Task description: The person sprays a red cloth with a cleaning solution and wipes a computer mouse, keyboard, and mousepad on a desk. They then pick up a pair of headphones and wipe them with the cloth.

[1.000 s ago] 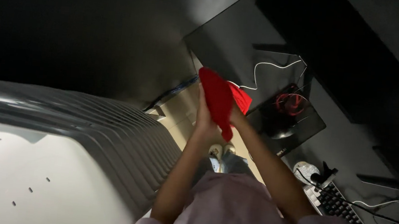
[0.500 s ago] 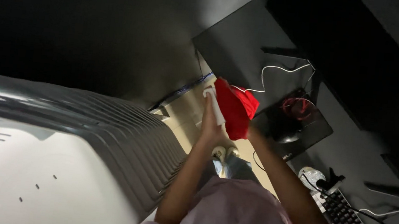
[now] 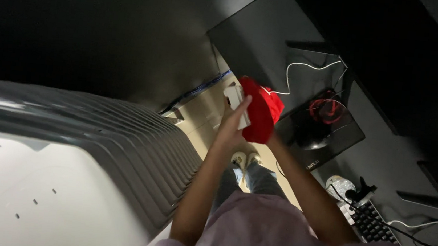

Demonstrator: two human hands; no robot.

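Note:
Both my arms reach out in front of me. My left hand [image 3: 229, 128] grips a small white box-like piece [image 3: 236, 102] and presses it against a red cloth-like item [image 3: 258, 113]. My right hand [image 3: 272, 140] is at the lower right edge of the red item and is mostly hidden behind it, so it seems to hold it from there. The red item hangs in the air above the tan floor [image 3: 204, 113], beside the edge of a dark desk [image 3: 259, 41].
A large white ribbed appliance [image 3: 64, 177] fills the left. On the desk lie a black mouse pad with a red design [image 3: 336, 123], a mouse [image 3: 311, 142], a white cable [image 3: 310, 67] and a keyboard [image 3: 375, 223]. My pale shoes [image 3: 242, 160] stand below.
My hands and the red item have drifted right in the view. The red item has turned, and the white piece in my left hand now shows more clearly.

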